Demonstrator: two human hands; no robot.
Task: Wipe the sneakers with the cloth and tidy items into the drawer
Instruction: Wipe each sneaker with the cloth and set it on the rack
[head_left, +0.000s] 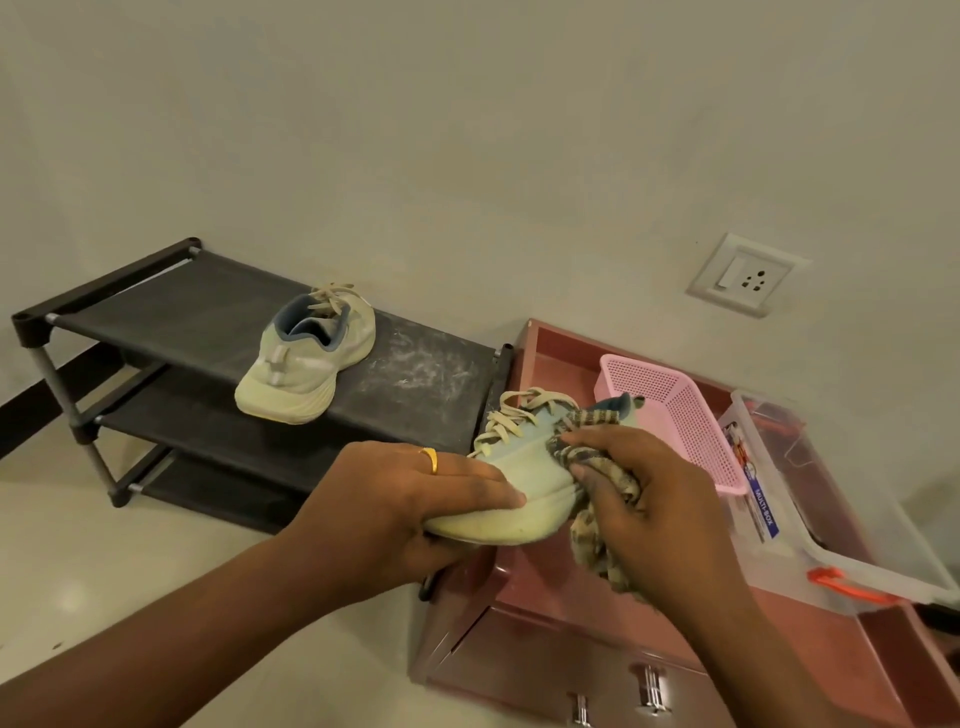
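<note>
My left hand (415, 499) grips the toe of a pale green sneaker (519, 467) with cream laces, held in the air over the edge of a reddish drawer unit (545, 660). My right hand (649, 499) holds a bunched striped cloth (597, 457) against the sneaker's side. The cloth hangs down below my palm. A second matching sneaker (306, 353) sits alone on the top shelf of a black shoe rack (171, 312), heel towards me.
On top of the drawer unit stand a pink mesh basket (675, 410) and a clear plastic box (831, 525) with orange clips. Metal drawer knobs (647, 688) show below. A wall socket (748, 275) sits above. Pale floor lies at the left.
</note>
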